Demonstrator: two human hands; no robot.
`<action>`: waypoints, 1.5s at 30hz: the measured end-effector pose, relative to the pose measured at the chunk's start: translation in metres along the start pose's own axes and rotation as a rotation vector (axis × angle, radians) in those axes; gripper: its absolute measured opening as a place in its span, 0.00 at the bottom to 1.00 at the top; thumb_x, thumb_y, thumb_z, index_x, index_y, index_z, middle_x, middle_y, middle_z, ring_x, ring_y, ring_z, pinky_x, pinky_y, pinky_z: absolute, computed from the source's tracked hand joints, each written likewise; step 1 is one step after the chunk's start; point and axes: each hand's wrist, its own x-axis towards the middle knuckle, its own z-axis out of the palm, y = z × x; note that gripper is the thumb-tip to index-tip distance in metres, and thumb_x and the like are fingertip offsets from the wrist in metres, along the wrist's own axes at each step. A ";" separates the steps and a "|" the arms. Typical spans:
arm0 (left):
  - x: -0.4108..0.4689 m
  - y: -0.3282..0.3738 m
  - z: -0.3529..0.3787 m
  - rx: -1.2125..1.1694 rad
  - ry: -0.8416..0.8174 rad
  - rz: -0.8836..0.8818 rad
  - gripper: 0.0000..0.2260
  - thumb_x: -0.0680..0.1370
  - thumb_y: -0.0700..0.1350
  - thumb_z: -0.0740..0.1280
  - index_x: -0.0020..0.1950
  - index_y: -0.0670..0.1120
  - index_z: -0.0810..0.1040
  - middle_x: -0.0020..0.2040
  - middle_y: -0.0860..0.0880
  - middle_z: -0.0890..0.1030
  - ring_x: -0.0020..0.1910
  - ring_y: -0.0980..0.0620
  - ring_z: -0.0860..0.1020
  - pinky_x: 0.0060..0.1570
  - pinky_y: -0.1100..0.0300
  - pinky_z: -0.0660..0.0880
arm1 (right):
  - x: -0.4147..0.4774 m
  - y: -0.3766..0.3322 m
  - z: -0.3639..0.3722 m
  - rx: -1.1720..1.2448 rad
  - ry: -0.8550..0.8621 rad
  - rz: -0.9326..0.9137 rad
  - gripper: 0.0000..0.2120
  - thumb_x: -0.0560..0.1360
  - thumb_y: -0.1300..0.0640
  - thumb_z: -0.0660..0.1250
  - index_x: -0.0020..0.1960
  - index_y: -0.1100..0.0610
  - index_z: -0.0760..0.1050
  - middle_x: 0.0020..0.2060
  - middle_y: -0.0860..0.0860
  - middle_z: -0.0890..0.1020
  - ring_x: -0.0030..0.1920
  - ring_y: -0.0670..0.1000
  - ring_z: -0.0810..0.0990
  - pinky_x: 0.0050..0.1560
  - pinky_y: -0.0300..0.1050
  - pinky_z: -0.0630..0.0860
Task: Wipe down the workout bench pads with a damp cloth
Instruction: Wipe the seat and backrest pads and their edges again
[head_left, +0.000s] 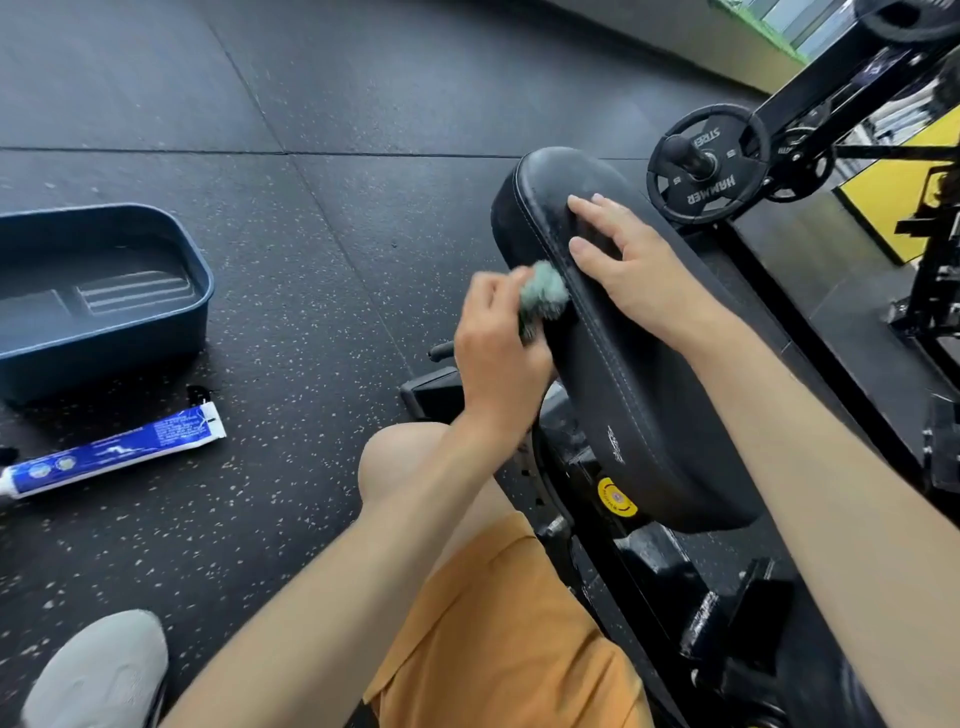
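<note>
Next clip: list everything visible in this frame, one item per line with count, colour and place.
bench pad: one, black, right of centre, on the machine frame
cloth: one, green, against the pad's left edge
tub: one, dark blue, on the floor, left
tube: one, blue and white, lying on the floor near the tub
weight plate: one, black, on a peg, upper right
machine frame: one, black, under the pad
floor: black speckled tiles
shorts: one pair, orange, bottom centre
shoe: one, light grey, bottom left
left hand: one, grips the cloth
right hand: one, rests flat on the pad
</note>
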 end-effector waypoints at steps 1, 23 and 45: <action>-0.014 0.002 -0.002 -0.026 -0.010 0.052 0.17 0.67 0.34 0.60 0.54 0.38 0.78 0.45 0.42 0.75 0.43 0.47 0.75 0.42 0.61 0.70 | 0.000 -0.001 0.000 0.023 -0.001 -0.004 0.22 0.81 0.53 0.60 0.74 0.47 0.64 0.76 0.50 0.60 0.76 0.47 0.54 0.76 0.48 0.51; -0.021 0.035 -0.021 0.097 -0.110 -0.107 0.14 0.68 0.34 0.63 0.53 0.40 0.77 0.46 0.43 0.77 0.46 0.44 0.76 0.46 0.55 0.71 | -0.054 0.004 -0.024 -0.096 -0.118 -0.070 0.24 0.80 0.53 0.61 0.75 0.48 0.63 0.76 0.49 0.59 0.75 0.48 0.56 0.72 0.40 0.52; -0.096 0.069 -0.007 -0.019 0.123 -0.348 0.13 0.66 0.30 0.60 0.47 0.37 0.76 0.44 0.43 0.73 0.42 0.54 0.69 0.43 0.73 0.65 | -0.126 0.030 -0.003 0.100 0.022 -0.075 0.24 0.80 0.53 0.59 0.75 0.51 0.61 0.77 0.49 0.58 0.76 0.43 0.52 0.77 0.47 0.44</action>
